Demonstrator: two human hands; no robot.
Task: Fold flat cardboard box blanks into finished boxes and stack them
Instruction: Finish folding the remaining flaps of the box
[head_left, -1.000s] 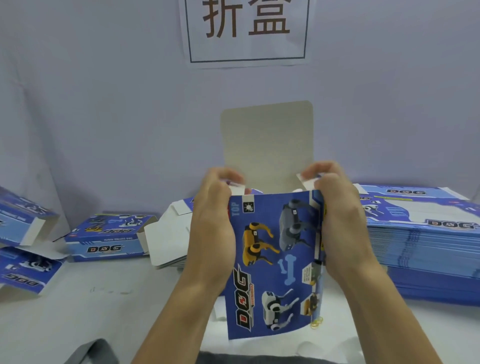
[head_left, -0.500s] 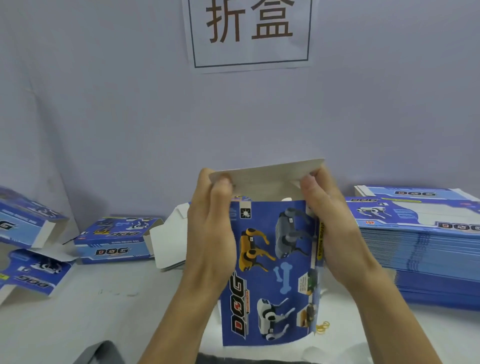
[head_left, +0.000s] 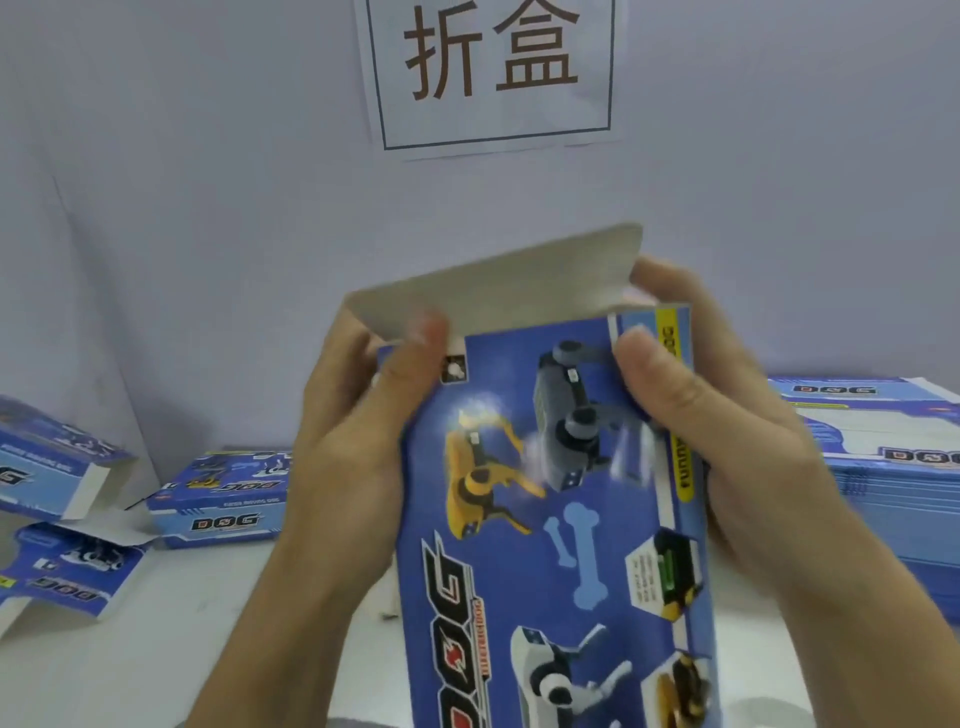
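The blue box (head_left: 556, 519) is held upright above the bench (head_left: 171, 639), printed face toward the camera. The left hand (head_left: 363, 441) grips its left edge, thumb on the front panel. The right hand (head_left: 711, 431) grips the right edge, thumb on the front. The grey top flap (head_left: 498, 291) is tilted over the opening. Flat blanks (head_left: 883, 467) are stacked at right; folded boxes (head_left: 223, 499) lie at left.

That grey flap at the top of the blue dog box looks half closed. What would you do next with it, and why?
Probably tuck the top flap into the box. It leans over the open end but isn't seated, and the left hand and right hand grip the box's sides just below it.
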